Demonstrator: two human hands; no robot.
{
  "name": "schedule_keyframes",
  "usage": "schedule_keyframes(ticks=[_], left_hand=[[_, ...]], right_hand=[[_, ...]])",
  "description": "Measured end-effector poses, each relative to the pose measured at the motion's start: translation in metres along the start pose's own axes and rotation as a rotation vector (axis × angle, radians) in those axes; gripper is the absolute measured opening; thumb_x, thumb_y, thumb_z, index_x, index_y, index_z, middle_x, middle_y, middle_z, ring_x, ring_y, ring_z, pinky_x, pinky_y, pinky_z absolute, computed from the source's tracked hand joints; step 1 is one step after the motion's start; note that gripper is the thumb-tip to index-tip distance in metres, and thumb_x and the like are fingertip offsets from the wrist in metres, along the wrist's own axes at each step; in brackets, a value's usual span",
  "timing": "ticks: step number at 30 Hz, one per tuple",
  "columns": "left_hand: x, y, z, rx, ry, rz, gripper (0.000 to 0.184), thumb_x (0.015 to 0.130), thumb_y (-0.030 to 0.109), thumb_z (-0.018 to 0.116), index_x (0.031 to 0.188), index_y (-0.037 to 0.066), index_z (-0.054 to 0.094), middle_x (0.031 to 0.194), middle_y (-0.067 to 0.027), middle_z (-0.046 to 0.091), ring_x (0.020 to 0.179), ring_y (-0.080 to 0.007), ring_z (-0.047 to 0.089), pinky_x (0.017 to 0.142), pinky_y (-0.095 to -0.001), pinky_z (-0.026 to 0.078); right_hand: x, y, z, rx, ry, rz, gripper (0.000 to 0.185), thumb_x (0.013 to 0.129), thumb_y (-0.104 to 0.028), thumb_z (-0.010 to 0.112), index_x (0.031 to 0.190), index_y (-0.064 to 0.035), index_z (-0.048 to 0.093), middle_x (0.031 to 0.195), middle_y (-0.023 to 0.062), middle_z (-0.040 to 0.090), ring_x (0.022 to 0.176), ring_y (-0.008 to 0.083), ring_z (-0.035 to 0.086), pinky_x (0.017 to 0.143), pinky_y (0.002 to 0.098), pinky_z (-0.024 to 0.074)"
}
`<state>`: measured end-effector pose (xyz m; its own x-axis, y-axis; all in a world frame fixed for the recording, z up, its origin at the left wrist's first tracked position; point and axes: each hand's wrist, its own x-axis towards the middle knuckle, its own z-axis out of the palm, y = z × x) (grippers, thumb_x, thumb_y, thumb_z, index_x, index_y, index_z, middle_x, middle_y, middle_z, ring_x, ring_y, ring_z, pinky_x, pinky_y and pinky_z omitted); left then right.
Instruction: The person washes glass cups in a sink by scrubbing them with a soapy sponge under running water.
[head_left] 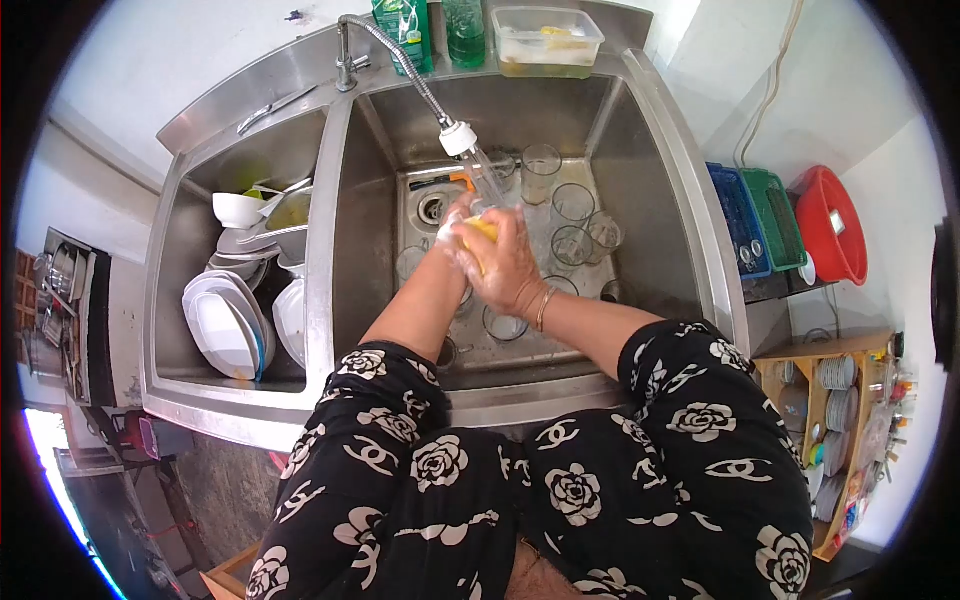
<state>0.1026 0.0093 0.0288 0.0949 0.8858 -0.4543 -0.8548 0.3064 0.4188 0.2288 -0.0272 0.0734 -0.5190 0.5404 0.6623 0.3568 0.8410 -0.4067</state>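
My right hand [508, 262] is closed on a yellow sponge [482, 230], pressing it against my left hand [456, 228]. White suds cover part of the left hand. Its fingers are curled and mostly hidden behind the sponge and right hand, so what they hold cannot be made out. Just above both hands, a clear streak [484, 178] runs below the white faucet head [458, 138]; I cannot tell whether it is water or glass. Several drinking glasses stand or lie in the steel basin around the hands, including one tall glass [540, 172] and a shorter glass [572, 204].
In the left basin, white plates [222, 325] and a white bowl [238, 210] are piled. A drain [432, 208] lies behind the hands. On the back ledge are a plastic tub [547, 45] and a green bottle [464, 35]. A red basin [832, 225] sits at the right.
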Motion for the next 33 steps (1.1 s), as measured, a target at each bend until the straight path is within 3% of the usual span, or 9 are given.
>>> schedule_keyframes(ticks=[6,7,11,14,17,20,25,31,33], left_hand=[[0.005,-0.005,0.018,-0.105,0.277,0.187,0.045,0.096,0.044,0.033,0.110,0.008,0.054,0.103,-0.0141,0.061,0.093,-0.0297,0.060,0.087,-0.0421,0.048],[0.004,-0.002,0.019,-0.154,0.309,0.107,0.042,0.095,0.042,0.032,0.109,0.008,0.054,0.102,-0.0138,0.062,0.092,-0.0299,0.061,0.086,-0.0455,0.048],[0.002,-0.009,0.002,-0.063,0.139,0.203,0.039,0.094,0.039,0.036,0.108,0.007,0.055,0.098,-0.0134,0.063,0.089,-0.0291,0.063,0.080,-0.0486,0.051],[0.004,-0.004,0.004,-0.038,0.083,0.125,0.036,0.090,0.037,0.044,0.107,0.007,0.055,0.096,-0.0124,0.063,0.083,-0.0283,0.064,0.074,-0.0477,0.052],[-0.009,-0.008,0.016,0.015,-0.079,0.040,0.042,0.084,0.034,0.054,0.111,0.001,0.053,0.096,-0.0179,0.062,0.082,-0.0308,0.063,0.071,-0.0465,0.053],[-0.019,-0.008,0.018,0.019,-0.212,-0.082,0.048,0.082,0.031,0.059,0.114,-0.004,0.051,0.096,-0.0218,0.061,0.084,-0.0318,0.063,0.073,-0.0483,0.054],[-0.027,-0.019,0.026,0.491,-0.013,-0.044,0.047,0.079,0.028,0.062,0.113,-0.003,0.052,0.090,-0.0153,0.061,0.078,-0.0278,0.063,0.071,-0.0442,0.054],[-0.033,0.002,0.024,0.207,-0.181,-0.077,0.048,0.076,0.032,0.067,0.115,0.008,0.053,0.090,-0.0095,0.062,0.072,-0.0232,0.062,0.069,-0.0412,0.054],[-0.022,-0.014,0.014,0.337,-0.109,-0.087,0.050,0.076,0.032,0.066,0.116,0.007,0.052,0.093,-0.0108,0.062,0.076,-0.0235,0.062,0.071,-0.0416,0.054]], right_hand=[[0.045,0.033,0.019,0.117,0.228,0.632,0.026,0.080,-0.016,0.063,0.103,-0.0053,0.054,0.104,0.0205,0.041,0.099,0.0377,0.043,0.089,0.0451,0.0358],[0.037,0.022,0.021,0.087,0.210,0.502,0.024,0.081,-0.017,0.063,0.101,-0.0057,0.055,0.106,0.0208,0.041,0.099,0.0374,0.043,0.089,0.0452,0.0364],[0.026,0.018,0.008,0.045,0.093,0.173,0.021,0.081,-0.020,0.064,0.096,-0.0055,0.058,0.104,0.0187,0.042,0.097,0.0367,0.045,0.089,0.0442,0.0381],[0.054,0.075,0.021,0.283,0.062,0.823,0.025,0.080,-0.023,0.068,0.095,-0.0041,0.061,0.101,0.0160,0.051,0.091,0.0293,0.053,0.083,0.0381,0.0431],[0.061,0.145,0.041,0.841,0.033,0.963,0.034,0.076,-0.029,0.074,0.097,-0.0040,0.064,0.096,0.0124,0.062,0.083,0.0203,0.059,0.074,0.0326,0.0472],[0.075,0.145,0.019,0.874,-0.199,0.929,0.037,0.073,-0.033,0.077,0.096,-0.0056,0.067,0.090,0.0100,0.067,0.079,0.0160,0.061,0.069,0.0298,0.0488],[0.106,0.095,0.000,-0.090,-0.633,0.487,0.046,0.065,-0.036,0.081,0.082,0.0038,0.066,0.080,0.0122,0.067,0.073,0.0208,0.064,0.068,0.0334,0.0499],[0.075,0.128,0.018,1.399,-0.293,1.098,0.056,0.060,-0.043,0.080,0.082,0.0056,0.066,0.077,0.0135,0.067,0.073,0.0212,0.064,0.070,0.0351,0.0502],[0.082,0.130,0.018,0.584,-0.613,0.813,0.050,0.063,-0.037,0.081,0.085,0.0048,0.066,0.080,0.0121,0.067,0.072,0.0213,0.063,0.068,0.0343,0.0500]])
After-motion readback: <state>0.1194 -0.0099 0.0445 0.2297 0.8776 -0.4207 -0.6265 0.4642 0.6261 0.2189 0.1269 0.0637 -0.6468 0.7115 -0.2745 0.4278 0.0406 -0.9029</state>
